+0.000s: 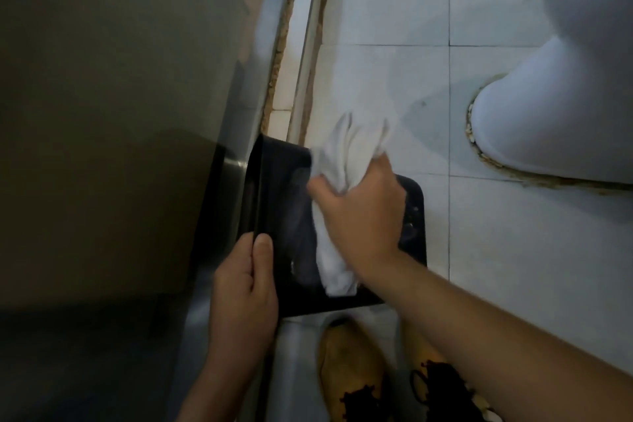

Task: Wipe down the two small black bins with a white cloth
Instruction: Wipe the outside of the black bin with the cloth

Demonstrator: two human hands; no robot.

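Nearest, a yellow shoe [349,367] stands on the tiled floor [513,250]. Above it, the left hand [245,298] has its fingers clamped on the rim of a black bin [284,202], held off the floor. The right hand [359,216] clutches a white cloth [346,154] pressed against the bin's side. Beyond sits a white toilet base [548,120].
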